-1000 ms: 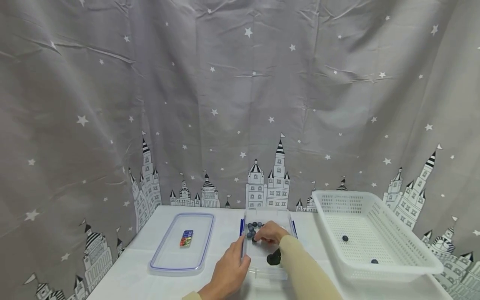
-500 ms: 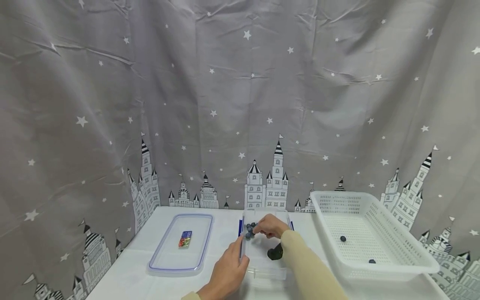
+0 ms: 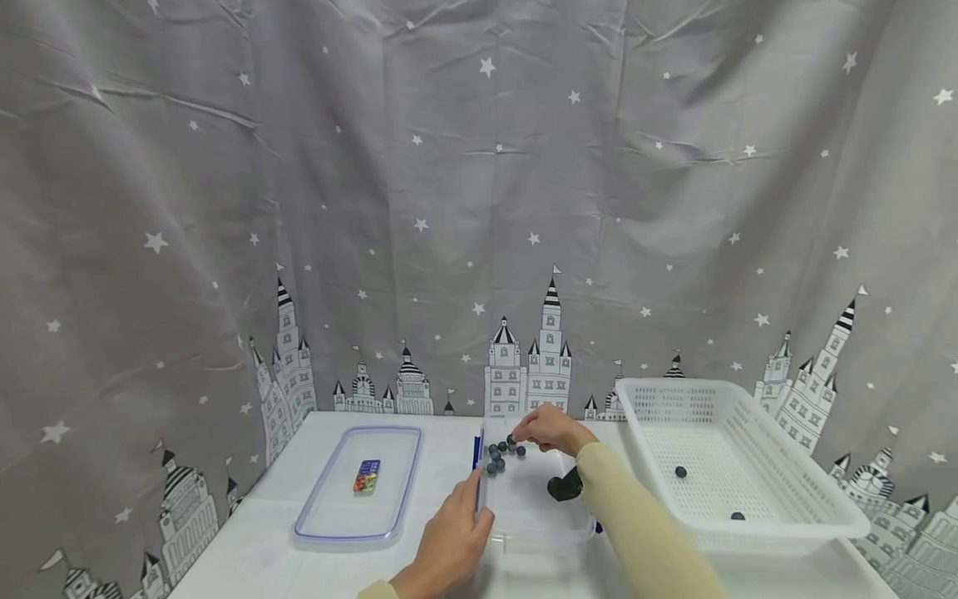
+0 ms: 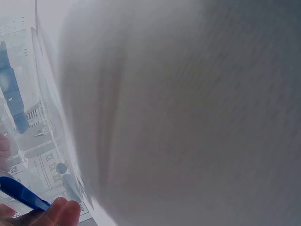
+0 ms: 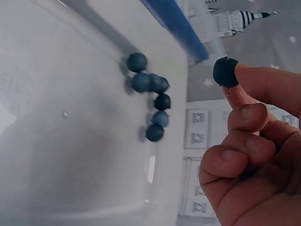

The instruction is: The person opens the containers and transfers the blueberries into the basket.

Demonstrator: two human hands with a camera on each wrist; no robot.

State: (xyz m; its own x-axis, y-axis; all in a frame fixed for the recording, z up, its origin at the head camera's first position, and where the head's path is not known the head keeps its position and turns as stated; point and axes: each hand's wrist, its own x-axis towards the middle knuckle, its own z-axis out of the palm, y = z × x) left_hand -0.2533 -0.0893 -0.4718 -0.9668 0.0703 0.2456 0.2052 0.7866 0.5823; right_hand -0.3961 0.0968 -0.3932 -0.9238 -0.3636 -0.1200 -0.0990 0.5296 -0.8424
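Observation:
In the head view a clear plastic storage box (image 3: pixel 535 516) with blue side latches sits at the table's middle. My left hand (image 3: pixel 452 537) holds its near left side, thumb and fingers about the edge; in the left wrist view its fingertips (image 4: pixel 68 214) lie against a blue latch (image 4: pixel 21 192). Above the box's far part, my right hand (image 3: pixel 552 428) pinches a blueberry (image 5: pixel 225 72) between thumb and index finger, the other fingers curled. Several more blueberries (image 5: pixel 141 82) lie together inside, along the box's far left wall.
A white perforated basket (image 3: pixel 786 532) on the right holds two blueberries, one of them (image 3: pixel 680 472) near its left wall. On the left lies a clear lid (image 3: pixel 352 516) with a blue seal and a label (image 3: pixel 367 476). A grey castle-print curtain (image 3: pixel 479 208) hangs behind the table.
My right hand has moved away from me toward the box's far end, uncovering more of the blueberries. My left hand stays on the box's left side.

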